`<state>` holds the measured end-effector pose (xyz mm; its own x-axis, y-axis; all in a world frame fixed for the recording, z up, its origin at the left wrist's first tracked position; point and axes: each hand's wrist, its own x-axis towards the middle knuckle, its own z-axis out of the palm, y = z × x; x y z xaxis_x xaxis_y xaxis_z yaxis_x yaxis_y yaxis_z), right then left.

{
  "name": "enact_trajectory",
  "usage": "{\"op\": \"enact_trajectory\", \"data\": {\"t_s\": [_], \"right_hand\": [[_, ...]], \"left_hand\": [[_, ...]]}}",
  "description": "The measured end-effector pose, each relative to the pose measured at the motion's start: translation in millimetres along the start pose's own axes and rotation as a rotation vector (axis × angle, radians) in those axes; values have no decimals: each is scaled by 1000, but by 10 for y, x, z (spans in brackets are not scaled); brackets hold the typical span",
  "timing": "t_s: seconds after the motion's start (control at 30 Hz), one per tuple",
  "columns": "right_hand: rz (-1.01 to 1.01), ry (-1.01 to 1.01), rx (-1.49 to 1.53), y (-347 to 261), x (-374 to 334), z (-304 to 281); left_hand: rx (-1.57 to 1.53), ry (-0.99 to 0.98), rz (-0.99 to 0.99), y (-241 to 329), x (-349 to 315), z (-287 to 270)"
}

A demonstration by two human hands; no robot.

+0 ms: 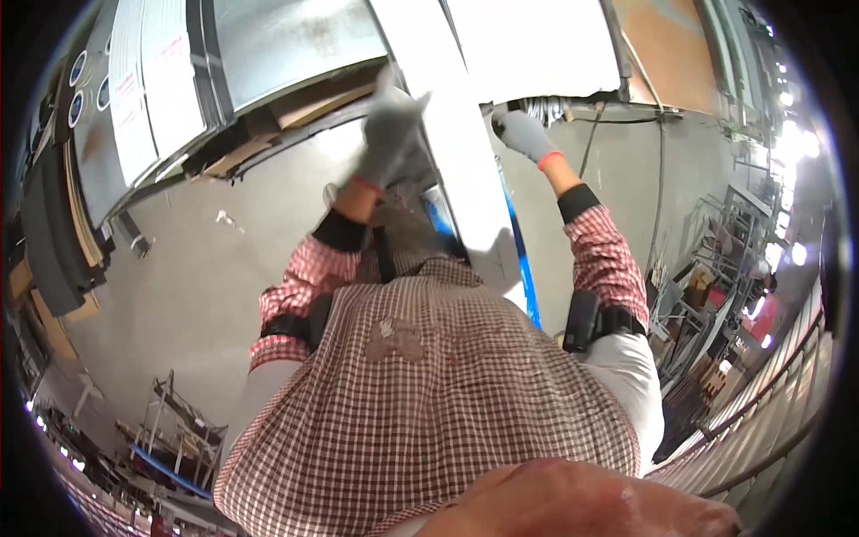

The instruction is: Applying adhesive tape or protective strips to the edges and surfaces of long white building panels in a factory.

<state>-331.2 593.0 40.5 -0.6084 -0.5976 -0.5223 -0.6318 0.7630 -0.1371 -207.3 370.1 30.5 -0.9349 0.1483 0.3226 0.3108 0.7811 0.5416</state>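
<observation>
Between my hands a long, narrow white sheet-like panel (447, 134) runs from the far edge down toward my body, with blue edging low on its right side. My left hand (389, 130), in a grey glove, is at the panel's left side and smeared by motion, so its finger pose is unclear. On the other side my right hand (528, 136), gloved in grey with a red cuff, is closed at the panel's right edge. A small dark shape shows at its fingertips, too unclear to name.
A broad white sheet (541, 49) lies at the far right of the panel, beside a brown board (667, 49). Grey metal sheets (295, 40) and white strips (157, 80) are stacked far left. A cable (660, 170) hangs at right. Racks (738, 233) hold assorted material.
</observation>
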Motion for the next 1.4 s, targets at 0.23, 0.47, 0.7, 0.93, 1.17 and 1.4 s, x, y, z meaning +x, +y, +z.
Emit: {"op": "enact_trajectory", "data": {"t_s": [0.23,0.47,0.7,0.93,1.17,1.4], "right_hand": [[-27,-764,88,154,-792,546],[-51,-332,-463,-486,-572,-88],[-621,-328,290,-1616,-1274,-1065],[-49,-160,285,-68,-536,-301],[75,-1,807,-50,-126,646],[281,411,96,-1485,-1085,249]], "left_hand": [[-206,244,-262,1156,-1145,783],[-920,-255,-1085,534,-743,652],[-1030,-145,-562,1158,-752,-947],[-764,39,-676,455,-1109,84],[-488,-396,343,-261,-763,1292],[-813,-436,-527,-312,-1263,462]]}}
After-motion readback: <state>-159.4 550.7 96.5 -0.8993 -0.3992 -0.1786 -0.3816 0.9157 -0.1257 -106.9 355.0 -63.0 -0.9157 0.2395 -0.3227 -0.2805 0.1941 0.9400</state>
